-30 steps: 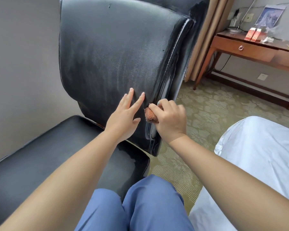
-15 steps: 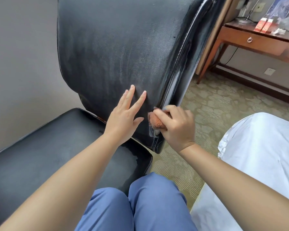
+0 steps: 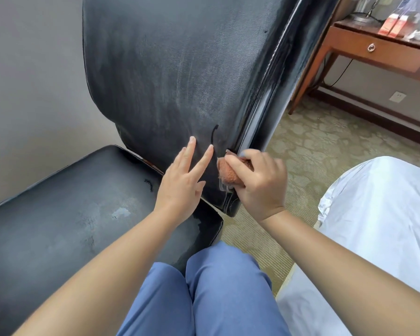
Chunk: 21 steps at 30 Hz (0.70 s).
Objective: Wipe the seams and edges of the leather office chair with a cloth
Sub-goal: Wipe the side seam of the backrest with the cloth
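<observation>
- The leather office chair fills the left and middle of the view, backrest standing up behind the seat, and the cloth is a little orange wad jammed against the backrest's right edge seam, low down near the bottom corner.
- right hand has its fingers curled tight round that cloth, pressing it into the seam where the leather meets the shiny side trim.
- left hand is flat on the backrest just left of the cloth, fingers straight and spread, holding nothing. Looks like it's bracing the panel.
- What changed over the last second: honestly not much with the hands, they're at pretty much the same low spot on the seam as a second ago. The head has leaned in though, so the chair looks bigger and the wooden desk has slid off to the far right.
- My read: this bottom stretch is getting extra scrubbing. The long run of seam above the cloth looks like the part left to do.
</observation>
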Available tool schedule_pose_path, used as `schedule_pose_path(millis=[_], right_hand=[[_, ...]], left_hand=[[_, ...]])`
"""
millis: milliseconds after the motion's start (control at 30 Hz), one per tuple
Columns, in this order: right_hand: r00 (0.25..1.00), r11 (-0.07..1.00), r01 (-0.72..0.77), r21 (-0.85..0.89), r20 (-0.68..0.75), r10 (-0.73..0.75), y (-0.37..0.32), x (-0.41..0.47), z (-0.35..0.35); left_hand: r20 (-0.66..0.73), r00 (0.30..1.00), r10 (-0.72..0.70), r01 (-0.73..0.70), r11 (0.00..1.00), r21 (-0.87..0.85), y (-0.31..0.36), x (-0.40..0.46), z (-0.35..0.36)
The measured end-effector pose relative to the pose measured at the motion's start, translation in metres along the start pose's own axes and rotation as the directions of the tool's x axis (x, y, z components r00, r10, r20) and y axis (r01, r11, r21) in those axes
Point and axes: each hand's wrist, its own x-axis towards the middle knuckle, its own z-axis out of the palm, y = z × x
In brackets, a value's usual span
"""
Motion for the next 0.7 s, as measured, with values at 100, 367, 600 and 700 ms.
schedule_pose_path(millis=[100,367,600,700], right_hand=[[0.999,0.999,0.048,-0.019,-0.012,-0.048,0.002,0.000,0.001],[0.984,0.983,0.175,-0.048,0.045,-0.173,0.001,-0.029,0.019],[0.999,0.999,0.018,-0.043,-0.032,-0.020,0.010,0.023,-0.013],[1.000,0.999,0.011,-0.032,0.027,-0.010,0.011,0.029,-0.018]], left_hand=[[-0.001,1.000,-0.020,0.020,1.000,-0.008,0.003,0.000,0.003],[0.029,1.000,-0.007,0.006,1.000,0.020,0.004,-0.001,-0.006],[0.108,0.993,-0.036,0.025,0.994,0.108,0.016,0.001,-0.024],[0.117,0.993,-0.028,0.016,0.995,0.102,0.028,0.007,-0.034]])
